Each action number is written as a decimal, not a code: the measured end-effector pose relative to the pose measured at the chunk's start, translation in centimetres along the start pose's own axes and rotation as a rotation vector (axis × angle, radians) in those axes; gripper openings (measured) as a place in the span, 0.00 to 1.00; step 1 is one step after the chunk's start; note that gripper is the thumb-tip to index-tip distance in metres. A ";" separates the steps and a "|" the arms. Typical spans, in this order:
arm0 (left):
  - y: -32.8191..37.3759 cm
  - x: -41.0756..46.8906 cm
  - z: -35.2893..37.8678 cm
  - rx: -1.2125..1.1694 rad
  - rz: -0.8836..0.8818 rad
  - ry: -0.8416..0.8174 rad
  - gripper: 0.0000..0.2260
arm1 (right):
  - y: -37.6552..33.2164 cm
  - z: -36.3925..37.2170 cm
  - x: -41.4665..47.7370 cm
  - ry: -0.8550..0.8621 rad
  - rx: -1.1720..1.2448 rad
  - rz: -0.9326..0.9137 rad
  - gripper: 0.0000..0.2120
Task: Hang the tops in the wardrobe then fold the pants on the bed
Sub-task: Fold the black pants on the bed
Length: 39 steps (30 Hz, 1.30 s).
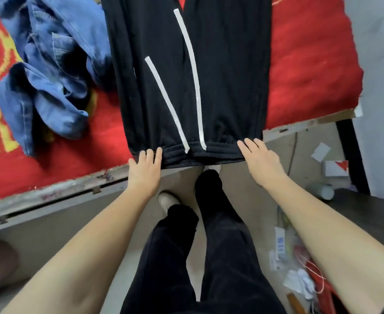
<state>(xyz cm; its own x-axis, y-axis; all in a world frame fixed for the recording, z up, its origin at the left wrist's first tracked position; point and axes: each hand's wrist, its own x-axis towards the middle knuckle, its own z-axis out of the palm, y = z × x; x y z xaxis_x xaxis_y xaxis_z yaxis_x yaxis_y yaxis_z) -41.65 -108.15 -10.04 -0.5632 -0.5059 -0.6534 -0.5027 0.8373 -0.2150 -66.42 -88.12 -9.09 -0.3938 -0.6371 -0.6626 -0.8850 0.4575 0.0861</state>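
Note:
Black pants [220, 75] with white stripes lie flat and lengthwise on the red blanket [311, 64] of the bed. Their elastic waistband [220, 150] reaches just past the bed's near edge. My left hand [144, 169] lies with straight fingers on the waistband's left corner. My right hand [260, 159] lies the same way on its right corner. Both thumbs are hidden. Crumpled blue jeans [50, 71] sit in a heap on the blanket to the left of the black pants.
The bed's worn wooden edge [62, 189] runs diagonally in front of me. My legs and feet [209, 223] stand on the floor right against it. Paper scraps and packaging litter the floor [299, 268] at the right, beside a black frame post [351, 155].

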 end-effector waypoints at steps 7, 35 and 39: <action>0.8 -0.3 -2.6 -0.268 -0.065 -0.265 0.37 | 3.1 -4.5 0.8 -0.166 0.337 -0.073 0.33; 20.4 10.6 -16.1 -0.967 -0.228 -0.135 0.05 | 14.7 -15.4 19.6 -0.129 1.573 0.286 0.09; 15.8 9.2 -16.8 -1.201 -0.336 -0.099 0.09 | 11.8 -18.9 19.4 -0.080 1.602 0.242 0.08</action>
<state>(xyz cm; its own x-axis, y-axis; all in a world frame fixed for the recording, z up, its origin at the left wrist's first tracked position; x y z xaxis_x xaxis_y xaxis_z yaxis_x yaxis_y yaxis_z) -65.83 -103.10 -7.23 -0.2655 -0.5960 -0.7578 -0.9213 -0.0749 0.3817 -89.14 -106.81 -6.85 -0.4192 -0.4494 -0.7889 0.3649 0.7122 -0.5996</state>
